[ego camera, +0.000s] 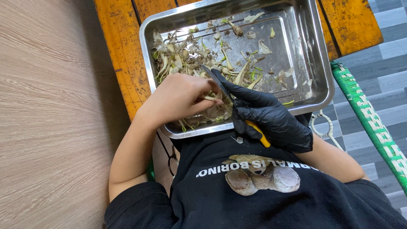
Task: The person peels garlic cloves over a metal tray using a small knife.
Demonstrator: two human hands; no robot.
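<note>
My bare left hand [180,96] is closed around a small pale stalk piece [208,98] over the near edge of a steel tray [316,63]. My right hand [271,116], in a black glove, grips a small knife with a yellow handle [259,133]; its dark blade [215,79] points up-left and meets the stalk piece at my left fingertips. Several pale and green peelings and stalk scraps [186,55] lie piled in the tray's left half.
The tray rests on a worn orange wooden stool or table [118,46]. A light wood-grain surface [46,114] fills the left. At right are grey floor tiles [386,72] and a green-and-white woven chair edge [373,123]. My black printed shirt [254,191] fills the bottom.
</note>
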